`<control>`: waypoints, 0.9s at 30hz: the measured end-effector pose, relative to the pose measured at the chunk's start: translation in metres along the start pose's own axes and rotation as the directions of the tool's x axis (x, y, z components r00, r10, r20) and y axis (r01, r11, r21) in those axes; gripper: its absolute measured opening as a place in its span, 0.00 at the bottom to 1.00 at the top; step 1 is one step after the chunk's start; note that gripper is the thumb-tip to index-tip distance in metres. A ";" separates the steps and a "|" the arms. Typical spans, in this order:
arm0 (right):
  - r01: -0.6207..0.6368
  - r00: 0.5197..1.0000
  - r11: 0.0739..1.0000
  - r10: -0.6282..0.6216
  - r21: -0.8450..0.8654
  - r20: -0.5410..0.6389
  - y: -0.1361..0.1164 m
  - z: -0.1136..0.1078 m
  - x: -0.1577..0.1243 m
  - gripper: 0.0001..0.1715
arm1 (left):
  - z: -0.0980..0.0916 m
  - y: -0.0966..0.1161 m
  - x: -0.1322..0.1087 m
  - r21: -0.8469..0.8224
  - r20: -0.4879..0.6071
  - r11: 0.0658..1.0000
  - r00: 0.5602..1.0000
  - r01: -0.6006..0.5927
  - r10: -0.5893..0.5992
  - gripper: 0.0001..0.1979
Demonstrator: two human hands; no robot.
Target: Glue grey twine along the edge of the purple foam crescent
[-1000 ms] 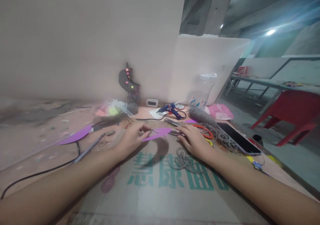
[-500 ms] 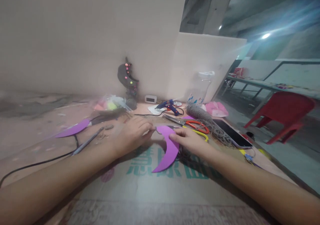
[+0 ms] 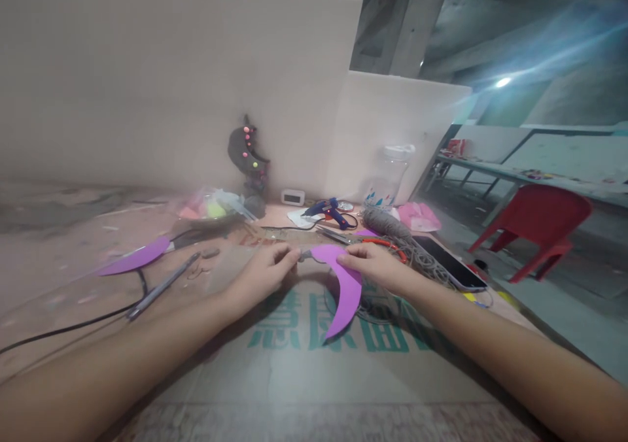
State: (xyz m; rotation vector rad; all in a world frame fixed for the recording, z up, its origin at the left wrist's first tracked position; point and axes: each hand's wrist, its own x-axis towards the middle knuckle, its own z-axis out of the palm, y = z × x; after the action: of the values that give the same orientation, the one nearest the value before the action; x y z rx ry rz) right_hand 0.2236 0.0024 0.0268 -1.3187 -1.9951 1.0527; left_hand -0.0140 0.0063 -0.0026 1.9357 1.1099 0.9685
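My right hand (image 3: 367, 267) pinches a purple crescent-shaped foam or card cutout (image 3: 349, 295) near its upper end, thumb on the front face. The crescent's lower point hangs free above the cardboard. At its upper tip a short stretch of grey yarn (image 3: 306, 254) lies against it. My left hand (image 3: 267, 272) has its fingers pressed together on this yarn, just left of the tip; the fingertips partly hide it. Behind my right hand lie orange-handled scissors (image 3: 385, 242) and a roll of grey yarn (image 3: 387, 225), its loose strands tangled beside it.
Printed cardboard (image 3: 235, 370) covers the table in front. Left are another purple piece (image 3: 140, 256), a grey pen (image 3: 164, 286) and a bowl of pompoms (image 3: 209, 210). Behind stand a decorated dark crescent (image 3: 245, 151), a glue gun (image 3: 331, 212) and a bottle (image 3: 387, 177). A phone (image 3: 449, 260) lies right.
The purple crescent has shifted slightly right and turned a little, with more grey yarn showing at its tip. The left fingers have curled closer together. The camera view has shifted slightly.
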 end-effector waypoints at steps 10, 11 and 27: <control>0.154 0.974 0.950 -0.193 -0.270 -0.122 0.000 -0.012 0.001 0.21 | 0.005 -0.005 -0.004 -0.048 0.079 0.998 0.996 -0.028 0.032 0.18; 0.180 0.956 0.907 -0.253 -0.380 -0.151 0.002 -0.017 0.002 0.18 | 0.005 -0.006 -0.004 -0.075 0.092 0.997 0.996 -0.015 0.022 0.18; 0.210 0.946 0.593 -0.324 -0.777 0.008 0.026 -0.027 0.014 0.13 | 0.008 -0.004 -0.006 -0.078 0.277 0.996 0.959 -0.047 0.067 0.18</control>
State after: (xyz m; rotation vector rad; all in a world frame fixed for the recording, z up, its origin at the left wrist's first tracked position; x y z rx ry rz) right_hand 0.2526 0.0295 0.0209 -1.3351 -2.5427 -0.1146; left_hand -0.0112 0.0010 -0.0116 1.9820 0.8515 0.7253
